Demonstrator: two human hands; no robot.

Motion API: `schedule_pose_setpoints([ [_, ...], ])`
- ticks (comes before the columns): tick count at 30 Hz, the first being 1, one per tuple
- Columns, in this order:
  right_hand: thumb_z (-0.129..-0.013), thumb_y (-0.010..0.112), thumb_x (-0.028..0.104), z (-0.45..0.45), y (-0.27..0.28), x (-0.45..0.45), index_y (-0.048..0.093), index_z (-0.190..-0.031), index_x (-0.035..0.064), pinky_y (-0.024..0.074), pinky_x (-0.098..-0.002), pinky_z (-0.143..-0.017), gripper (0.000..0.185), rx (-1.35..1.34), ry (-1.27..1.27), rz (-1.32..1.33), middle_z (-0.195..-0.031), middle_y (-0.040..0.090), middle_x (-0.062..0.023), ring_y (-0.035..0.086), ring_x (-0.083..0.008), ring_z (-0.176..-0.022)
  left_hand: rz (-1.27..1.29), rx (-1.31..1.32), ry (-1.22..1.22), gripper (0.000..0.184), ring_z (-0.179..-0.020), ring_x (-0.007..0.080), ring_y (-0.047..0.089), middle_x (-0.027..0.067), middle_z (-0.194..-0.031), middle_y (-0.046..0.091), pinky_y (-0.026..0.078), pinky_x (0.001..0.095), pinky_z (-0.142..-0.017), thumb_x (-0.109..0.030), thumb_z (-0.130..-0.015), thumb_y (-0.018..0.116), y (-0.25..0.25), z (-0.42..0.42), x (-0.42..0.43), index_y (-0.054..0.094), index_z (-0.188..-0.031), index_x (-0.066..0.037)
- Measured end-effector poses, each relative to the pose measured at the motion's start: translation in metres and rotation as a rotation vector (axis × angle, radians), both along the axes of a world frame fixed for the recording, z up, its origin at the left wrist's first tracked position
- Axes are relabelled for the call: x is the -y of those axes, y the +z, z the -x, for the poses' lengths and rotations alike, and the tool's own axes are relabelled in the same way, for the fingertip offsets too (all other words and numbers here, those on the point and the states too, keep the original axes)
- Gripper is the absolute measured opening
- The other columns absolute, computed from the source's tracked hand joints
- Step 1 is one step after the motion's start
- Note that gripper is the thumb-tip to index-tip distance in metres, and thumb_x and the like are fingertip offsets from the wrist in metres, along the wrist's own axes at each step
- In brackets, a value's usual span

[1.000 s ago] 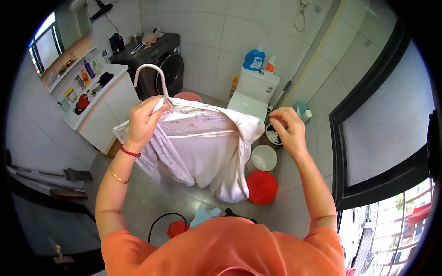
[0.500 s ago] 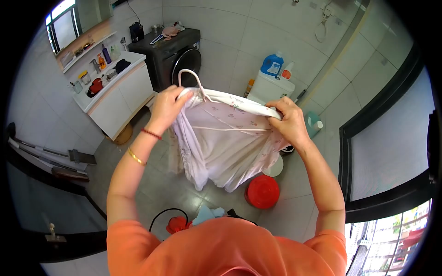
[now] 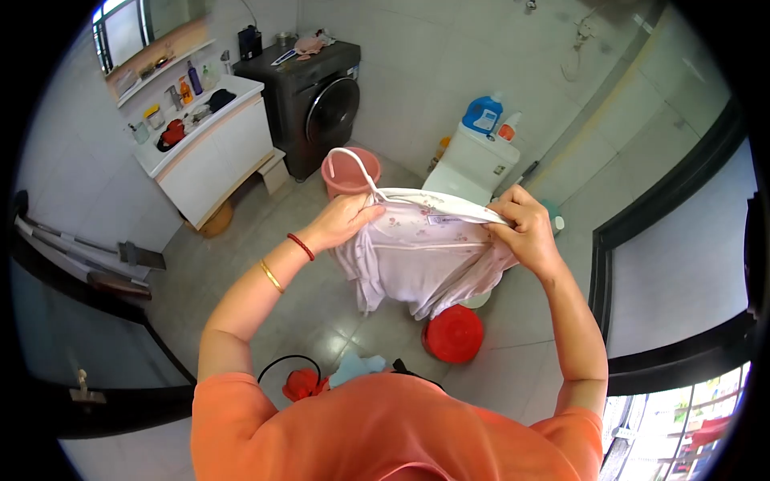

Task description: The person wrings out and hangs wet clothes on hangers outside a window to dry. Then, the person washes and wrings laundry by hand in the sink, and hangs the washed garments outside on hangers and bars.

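Note:
A pale pink shirt [image 3: 413, 276] with a small floral print hangs stretched between my hands, its neckband along the top and a label inside. Inside it is a white clothes hanger [image 3: 368, 171], its hook standing up beside my left hand and its lower bar crossing the opening. My left hand [image 3: 349, 218] is closed on the left end of the neckband, near the base of the hook. On the right end, the fingers and thumb of my right hand [image 3: 525, 228] pinch the cloth. The lower part of the shirt hangs loosely in folds above the floor.
A pink bucket [image 3: 340, 187] stands behind the hanger, and a red bucket or lid [image 3: 454, 333] sits below the shirt. Farther back are a dark washing machine [image 3: 289, 96], a washbasin cabinet [image 3: 216, 160] and a toilet [image 3: 465, 164]. Blue cloth [image 3: 357, 366] lies close to my body.
Both hands and the shirt have moved lower and to the right, with the hands a little closer together. The label inside the neckband and the pink bucket now show.

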State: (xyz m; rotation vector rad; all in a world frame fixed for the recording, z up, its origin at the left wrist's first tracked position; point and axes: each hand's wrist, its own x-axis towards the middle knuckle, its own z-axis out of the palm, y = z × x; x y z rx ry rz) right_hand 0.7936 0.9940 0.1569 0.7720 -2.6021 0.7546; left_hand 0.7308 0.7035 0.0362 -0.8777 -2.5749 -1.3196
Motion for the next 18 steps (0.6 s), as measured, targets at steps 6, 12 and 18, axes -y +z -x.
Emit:
schedule_pose_setpoints([
  [6, -0.073, 0.062, 0.013, 0.006, -0.005, -0.034, 0.064, -0.081, 0.0039, 0.0450, -0.0342, -0.062, 0.012, -0.183, 0.064, -0.227, -0.077, 0.054, -0.0087, 0.053, -0.0249, -0.071, -0.034, -0.330, 0.086, 0.020, -0.067, 0.0309, 0.058, 0.0161, -0.074, 0.058, 0.045, 0.0344, -0.058, -0.020, -0.085, 0.052, 0.024, -0.006, -0.038, 0.056, -0.090, -0.001],
  [12, -0.076, 0.059, 0.019, -0.001, -0.019, 0.006, 0.059, -0.078, 0.0040, 0.0455, -0.0357, -0.060, 0.015, -0.153, -0.015, -0.143, -0.074, 0.052, -0.0094, 0.055, -0.0265, -0.070, -0.054, -0.572, 0.039, 0.020, -0.056, 0.0283, 0.054, 0.0096, -0.063, 0.054, 0.040, 0.0372, -0.049, -0.024, -0.083, 0.055, 0.037, -0.008, -0.077, 0.053, -0.074, -0.006],
  [18, -0.075, 0.061, 0.014, 0.003, -0.028, -0.011, 0.063, -0.089, 0.0016, 0.0459, -0.0301, -0.060, 0.020, 0.272, -0.121, 0.026, -0.075, 0.062, -0.0116, 0.058, -0.0221, -0.065, 0.026, -0.619, 0.109, 0.012, -0.066, 0.0262, 0.055, 0.0093, -0.070, 0.056, 0.043, 0.0349, -0.055, -0.016, -0.076, 0.059, 0.038, -0.001, -0.050, 0.056, -0.082, -0.006],
])
